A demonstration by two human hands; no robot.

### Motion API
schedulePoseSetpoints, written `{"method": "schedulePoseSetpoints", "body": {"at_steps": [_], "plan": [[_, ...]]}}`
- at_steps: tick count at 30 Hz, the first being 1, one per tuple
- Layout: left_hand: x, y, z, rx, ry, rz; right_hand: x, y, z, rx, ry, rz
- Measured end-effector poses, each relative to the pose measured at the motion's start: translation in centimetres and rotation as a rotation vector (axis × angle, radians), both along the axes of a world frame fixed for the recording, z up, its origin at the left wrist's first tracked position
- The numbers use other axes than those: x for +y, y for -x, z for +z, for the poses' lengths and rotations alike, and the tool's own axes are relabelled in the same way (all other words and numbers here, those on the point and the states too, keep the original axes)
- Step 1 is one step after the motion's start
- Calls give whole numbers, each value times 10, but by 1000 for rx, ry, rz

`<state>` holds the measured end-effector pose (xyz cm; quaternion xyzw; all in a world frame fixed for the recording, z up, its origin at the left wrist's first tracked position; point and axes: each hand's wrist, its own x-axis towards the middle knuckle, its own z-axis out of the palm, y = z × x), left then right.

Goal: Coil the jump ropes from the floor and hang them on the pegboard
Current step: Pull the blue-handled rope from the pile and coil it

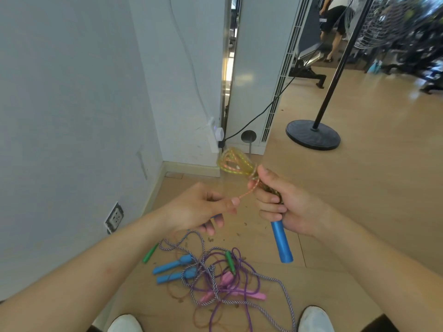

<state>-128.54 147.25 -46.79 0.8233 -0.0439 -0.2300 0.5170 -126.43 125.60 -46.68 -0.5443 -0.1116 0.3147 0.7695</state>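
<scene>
My right hand (282, 204) grips a coiled yellow-orange jump rope (236, 164) together with its blue handle (281, 243), which sticks out below the fist. The rope's loops fan out above that hand. My left hand (203, 209) pinches the rope's loose orange end between thumb and fingers; a second blue handle seems tucked under its fingers, mostly hidden. On the floor below lies a tangle of ropes (215, 279): a striped blue-white one with blue handles (172, 270), a purple one with pink handles (254, 295), and green handles (230, 261). No pegboard is in view.
A white wall (72, 116) with a socket stands close on the left. A power strip (213, 135) with a black cable hangs in the corner. A fan stand's round black base (312, 134) rests on the wooden floor to the right. My white shoes (314, 319) frame the tangle.
</scene>
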Motion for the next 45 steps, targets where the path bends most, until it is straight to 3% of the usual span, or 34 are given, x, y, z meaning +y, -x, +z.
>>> {"method": "schedulePoseSetpoints", "body": {"at_steps": [5,12,16,22,31,38,45], "plan": [[10,-7,4,-15,-22,63,-4,1,4,-131,215,17],[14,-14,11,92,454,288,2,5,-5,-361,479,-140],[9,-11,15,148,573,319,5,8,-6,-434,534,-145],[7,-10,13,110,508,199,7,7,-10,-433,631,-193],[2,-11,9,124,471,253,12,6,-11,-346,510,-272],[-3,-9,8,71,408,198,13,8,-6,-172,434,-122],[0,-10,7,66,343,92,20,11,-10,-64,426,-182]]}}
